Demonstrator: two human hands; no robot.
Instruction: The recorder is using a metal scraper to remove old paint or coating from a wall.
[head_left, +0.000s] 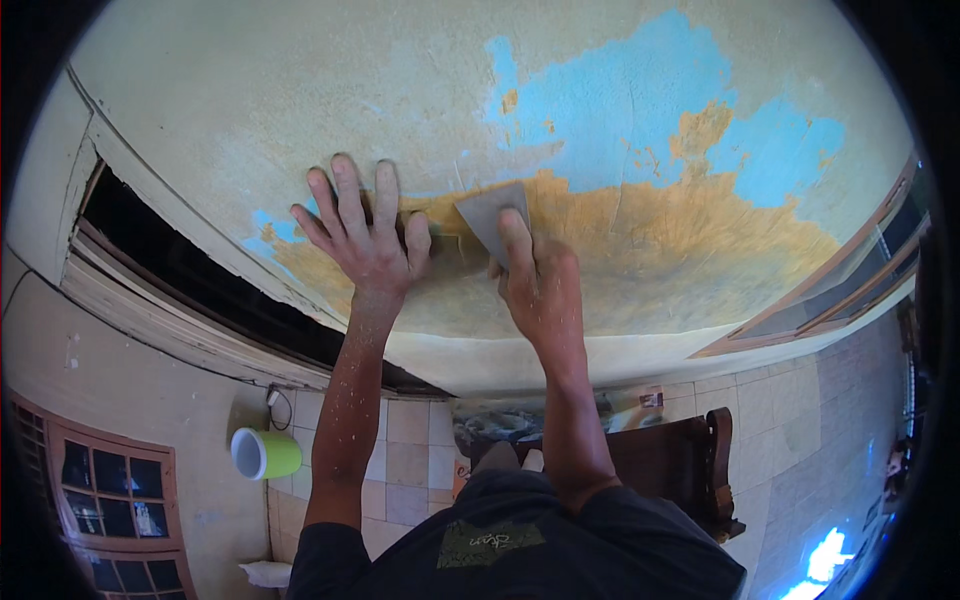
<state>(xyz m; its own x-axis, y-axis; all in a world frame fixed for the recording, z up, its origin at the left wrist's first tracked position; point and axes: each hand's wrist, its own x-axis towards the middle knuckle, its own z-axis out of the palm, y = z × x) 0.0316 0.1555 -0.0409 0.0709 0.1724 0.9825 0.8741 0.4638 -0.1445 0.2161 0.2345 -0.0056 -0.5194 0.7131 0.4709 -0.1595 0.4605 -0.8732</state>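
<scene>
My right hand (536, 277) grips a flat grey scraper blade (491, 217), index finger laid along its face, its wide edge against the wall. To its left, my left hand (367, 232) rests on the wall, palm down with fingers apart, holding nothing. Pale dust specks cover both forearms. The painted wall (337, 82) is greyish beige above. Around and below the blade is a rough ochre-brown area (675, 240), and up to the right lies a bright blue patch (622, 97) with ragged edges. The scraper's lower part is hidden in my fingers.
A dark opening (202, 255) with a pale frame runs along the left. Below are a tiled floor (409, 442), a lime-green bucket (281, 454) and dark carved wooden furniture (660, 465) close to my body. A wood-framed window (112, 487) is at lower left, another framed opening (840, 292) at right.
</scene>
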